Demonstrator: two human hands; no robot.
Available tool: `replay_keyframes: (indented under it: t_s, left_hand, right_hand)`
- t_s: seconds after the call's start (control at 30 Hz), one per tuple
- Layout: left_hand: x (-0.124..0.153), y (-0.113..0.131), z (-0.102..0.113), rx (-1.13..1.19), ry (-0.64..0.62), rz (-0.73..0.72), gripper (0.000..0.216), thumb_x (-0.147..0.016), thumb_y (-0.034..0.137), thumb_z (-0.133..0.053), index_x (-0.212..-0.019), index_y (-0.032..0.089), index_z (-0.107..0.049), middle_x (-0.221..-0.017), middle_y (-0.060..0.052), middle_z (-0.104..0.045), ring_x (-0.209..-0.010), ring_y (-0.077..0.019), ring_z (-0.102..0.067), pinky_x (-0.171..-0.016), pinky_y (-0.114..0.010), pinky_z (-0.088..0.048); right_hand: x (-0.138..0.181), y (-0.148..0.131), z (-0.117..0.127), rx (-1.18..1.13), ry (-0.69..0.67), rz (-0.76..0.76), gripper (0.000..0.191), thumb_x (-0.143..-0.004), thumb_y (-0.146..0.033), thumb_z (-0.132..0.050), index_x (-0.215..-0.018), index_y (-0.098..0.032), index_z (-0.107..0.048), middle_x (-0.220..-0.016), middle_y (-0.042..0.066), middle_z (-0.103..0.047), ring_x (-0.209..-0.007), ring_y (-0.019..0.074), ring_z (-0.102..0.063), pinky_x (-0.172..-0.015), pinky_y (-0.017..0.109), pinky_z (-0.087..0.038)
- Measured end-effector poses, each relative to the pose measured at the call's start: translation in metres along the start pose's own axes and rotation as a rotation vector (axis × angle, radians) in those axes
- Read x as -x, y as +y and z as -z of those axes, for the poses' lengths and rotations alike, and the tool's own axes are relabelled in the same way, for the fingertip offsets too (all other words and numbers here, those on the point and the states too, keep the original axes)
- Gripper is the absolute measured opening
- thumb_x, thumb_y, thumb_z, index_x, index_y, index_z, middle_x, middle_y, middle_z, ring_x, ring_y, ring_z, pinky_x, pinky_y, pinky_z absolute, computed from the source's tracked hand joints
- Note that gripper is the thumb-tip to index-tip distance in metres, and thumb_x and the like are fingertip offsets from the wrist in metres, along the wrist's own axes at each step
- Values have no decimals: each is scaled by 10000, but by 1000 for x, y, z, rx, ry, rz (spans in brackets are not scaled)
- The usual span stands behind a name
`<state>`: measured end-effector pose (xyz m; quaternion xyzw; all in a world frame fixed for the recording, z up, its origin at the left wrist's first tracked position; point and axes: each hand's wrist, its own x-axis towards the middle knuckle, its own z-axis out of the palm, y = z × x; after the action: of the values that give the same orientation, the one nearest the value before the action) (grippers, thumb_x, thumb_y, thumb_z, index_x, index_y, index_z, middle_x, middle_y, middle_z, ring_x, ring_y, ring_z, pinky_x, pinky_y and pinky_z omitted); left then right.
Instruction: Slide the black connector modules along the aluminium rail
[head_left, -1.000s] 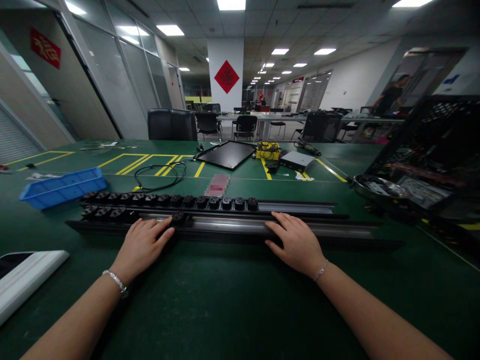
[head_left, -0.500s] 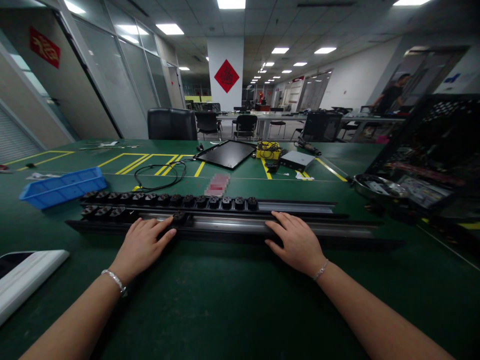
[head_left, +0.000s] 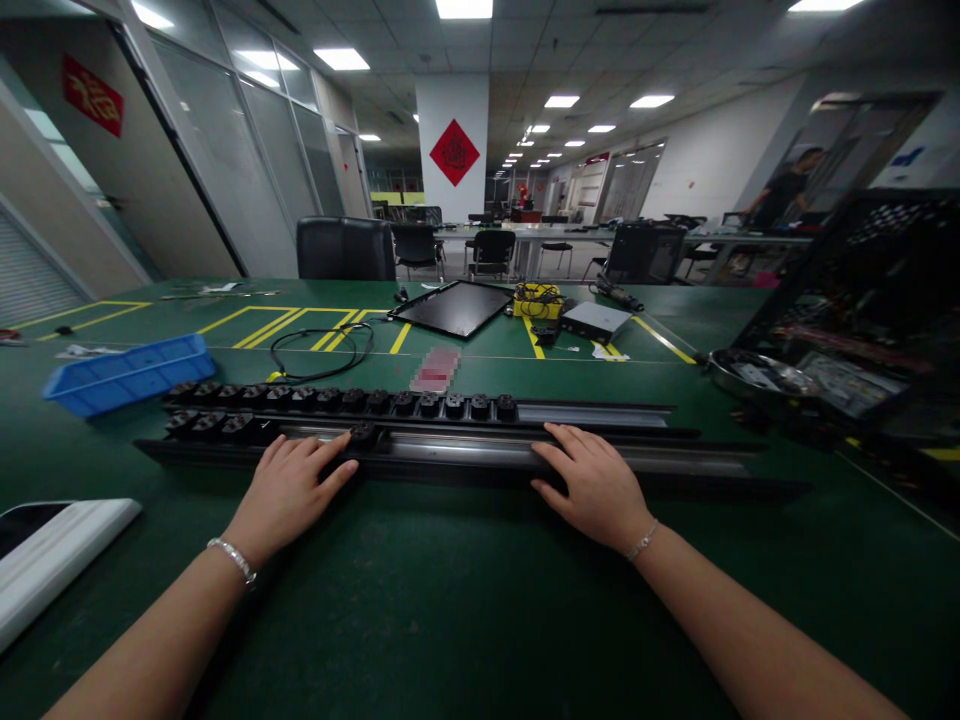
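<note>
Two long black power-strip rails lie side by side across the green table. The far rail carries a row of black socket modules along its left half. The near rail has a few modules at its left end. My left hand rests flat on the near rail, fingers stretched out, the fingertips touching one black socket module. My right hand lies flat on the near rail further right, fingers spread, holding nothing.
A blue plastic bin sits at the left, a white panel at the near left edge. Behind the rails lie a black cable loop, a dark flat panel, a yellow box. A metal bowl and black crate stand right.
My left hand has slid slightly to the right along the near rail, with the single socket module at its fingertips. My right hand has stayed in place.
</note>
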<state>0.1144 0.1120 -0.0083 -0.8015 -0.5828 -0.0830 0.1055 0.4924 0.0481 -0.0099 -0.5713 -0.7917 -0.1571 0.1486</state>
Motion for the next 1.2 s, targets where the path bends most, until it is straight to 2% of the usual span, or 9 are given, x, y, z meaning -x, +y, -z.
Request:
replay_keyframes:
  t_s: [0.67,0.9,1.2]
  left_hand:
    - [-1,-2,-2,22,9,-11,557,-886,548,-276,-1268,235,-533,-984,-83,-642,-981,-260,-574,-1027,-490,-296]
    - [1,4,-7,118,28,-75,565,-902,532,-270,-1285,182,-493,-1224,-111,-590,-1175,-252,-501,-1108,-507,-159]
    - [0,5,-7,94,34,-75,556,-896,535,-278,-1285,201,-493,-1109,-93,-645,-1092,-239,-557,-1097,-476,-197]
  right_hand:
    - [0,0,0,-1,20,7,416,-819,-424,-522,-1162,-205,-609,-1316,131,-522,-1195,280,-459,-974,439,-368]
    - [0,0,0,1,16,12,419,-820,-425,-518,-1156,-193,-611,-1308,139,-525,-1189,287,-462,-974,440,-366]
    - [0,1,-1,0,13,10,427,-827,-437,-507,-1169,-201,-605,-1316,136,-519,-1194,284,-456,-978,436,-358]
